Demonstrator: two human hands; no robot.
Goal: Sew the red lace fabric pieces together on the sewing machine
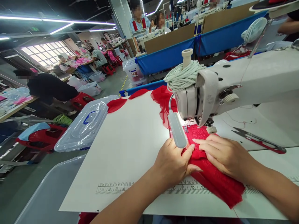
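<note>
A strip of red lace fabric [217, 177] lies under the needle area of a white sewing machine [198, 96] and trails toward the table's front edge. My left hand [174, 161] grips its left side, thumb and index finger against the cloth. Some of that hand's fingers are hidden behind a small grey lamp [177, 129]. My right hand [226, 157] rests on the fabric's right side, fingers stretched out and pressed flat, thumb out of sight. More sheer red fabric [161, 99] lies behind the presser foot. The needle itself is too small to make out.
Thread snips [261, 140] with a red handle lie right of my right hand. A printed ruler [112, 188] runs along the white table [121, 146]. Lidded plastic bins [81, 124] stand at the left. A bundle of pale cord [184, 74] sits on the machine. Other people work farther back.
</note>
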